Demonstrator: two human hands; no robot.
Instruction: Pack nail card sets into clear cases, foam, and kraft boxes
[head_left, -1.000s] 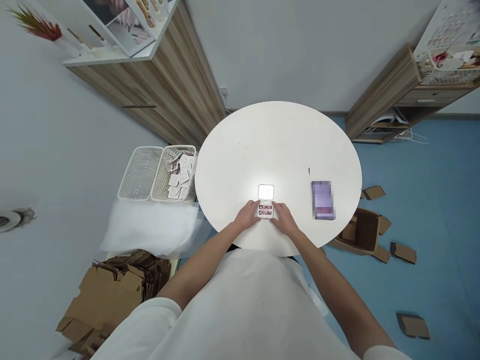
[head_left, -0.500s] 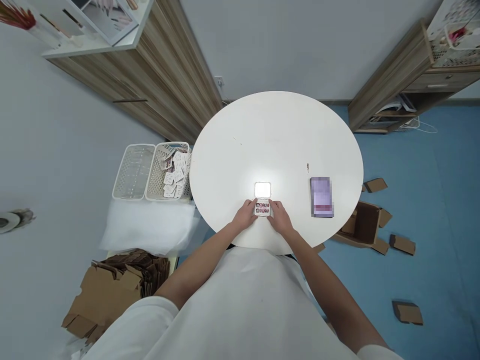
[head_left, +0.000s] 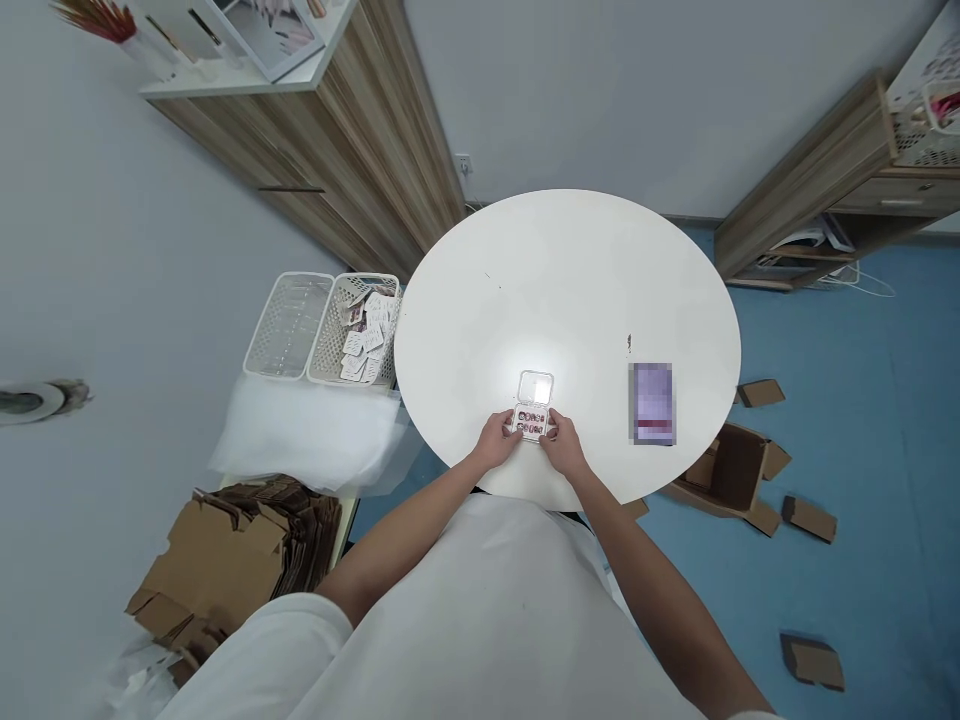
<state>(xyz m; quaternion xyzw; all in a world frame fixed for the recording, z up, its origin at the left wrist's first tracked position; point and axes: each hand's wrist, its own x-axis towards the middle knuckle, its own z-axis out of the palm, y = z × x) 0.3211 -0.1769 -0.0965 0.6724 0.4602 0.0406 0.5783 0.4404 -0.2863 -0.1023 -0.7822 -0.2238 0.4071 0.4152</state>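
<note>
A small clear hinged case (head_left: 535, 388) is held near the front edge of the round white table, its lid tipped open away from me. Inside its lower half lie several small red and pink pieces (head_left: 532, 423) in two rows; they look like press-on nails. On the left side, the fingers of my left hand (head_left: 496, 440) grip the case's edge. My right hand (head_left: 562, 444) closes on the opposite edge, thumb toward the front corner.
A purple, blurred-out flat object (head_left: 653, 404) lies on the white table (head_left: 570, 270) to the right. Left stand a white basket of cards (head_left: 319, 345), a clear-looking basket (head_left: 279, 345), white sheeting (head_left: 307, 435) and folded cardboard (head_left: 217, 560). An open carton (head_left: 735, 465) sits on the floor.
The whole view has shifted and turned slightly, so the table sits further right. Both hands still hold the open case, which looks a little tilted now, its lid less glaring.
</note>
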